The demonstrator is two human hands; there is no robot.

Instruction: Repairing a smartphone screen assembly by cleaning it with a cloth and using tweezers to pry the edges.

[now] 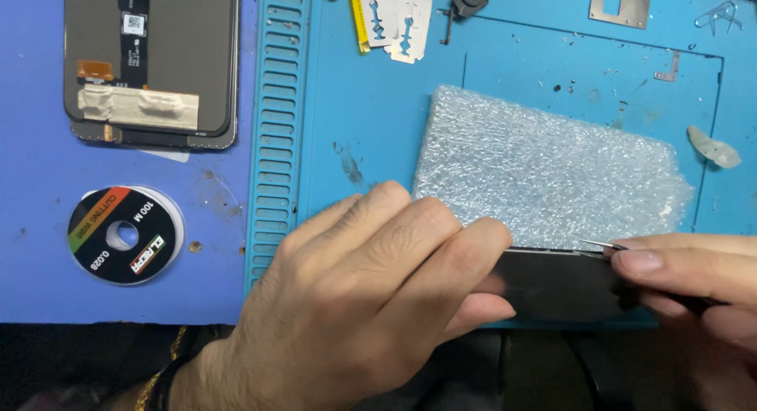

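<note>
My left hand [371, 301] grips the left end of a dark flat phone [560, 285] that lies at the near edge of a blue work mat [378, 127]. My right hand [694, 285] comes in from the right and pinches a thin metal tool [603, 245] whose tip rests at the phone's top edge. A sheet of bubble wrap [544, 167] lies on the mat just behind the phone.
A phone screen panel [150, 60] with taped flex cable lies face down at the far left. A round spool of cutting wire [124, 234] sits below it. Razor blades [398, 21], small metal plates [620, 7] and loose parts lie along the mat's far edge.
</note>
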